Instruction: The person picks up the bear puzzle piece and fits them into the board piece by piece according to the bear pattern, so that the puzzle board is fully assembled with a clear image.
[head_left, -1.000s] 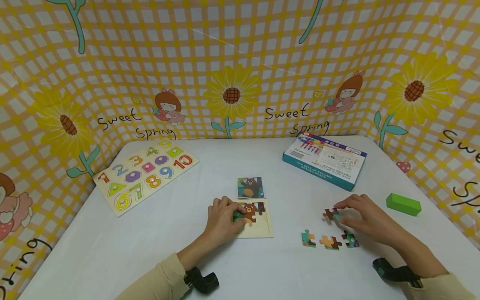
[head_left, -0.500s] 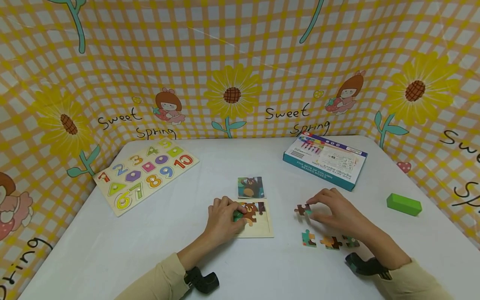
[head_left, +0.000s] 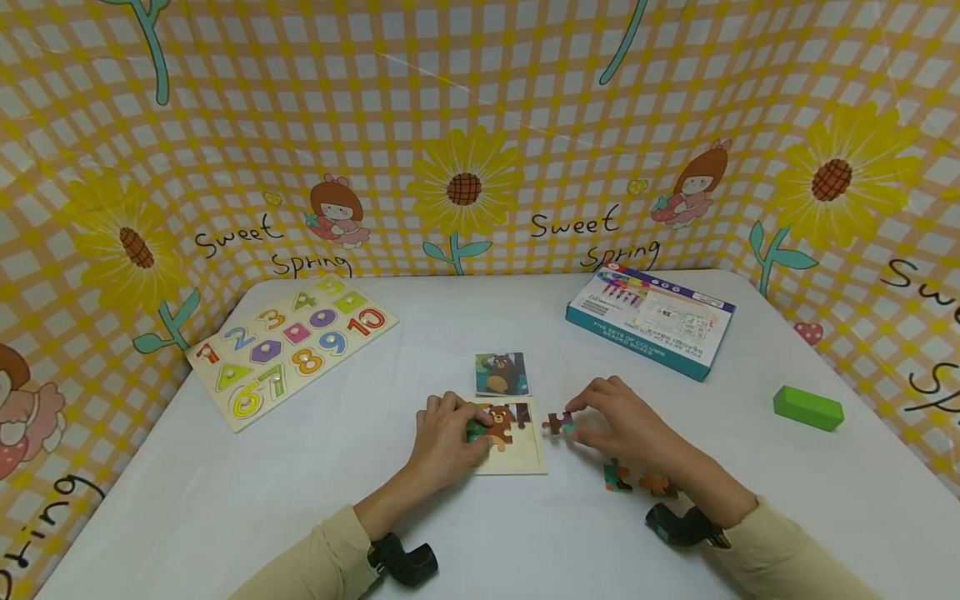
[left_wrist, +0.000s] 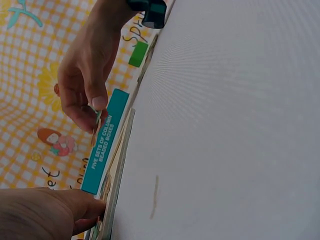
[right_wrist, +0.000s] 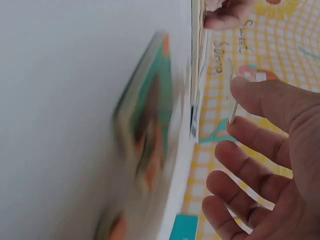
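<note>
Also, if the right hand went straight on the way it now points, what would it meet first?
Most likely the wooden tray, with the puzzle piece pinched in the right hand arriving first. Height is hard to judge, so it might pass above, toward the left hand.

Now L hand (head_left: 448,435) hides left pt of tray (head_left: 527,459); R wrist cam: loose pc (right_wrist: 154,100) blurred, another pc (right_wrist: 118,228) cut off btm; box (head_left: 648,321) fine print illegible.

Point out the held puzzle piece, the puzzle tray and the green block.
Held puzzle piece (head_left: 556,424): head view, its brown part.
Puzzle tray (head_left: 523,457): head view, its bare floor.
Green block (head_left: 807,409): head view, its middle.
</note>
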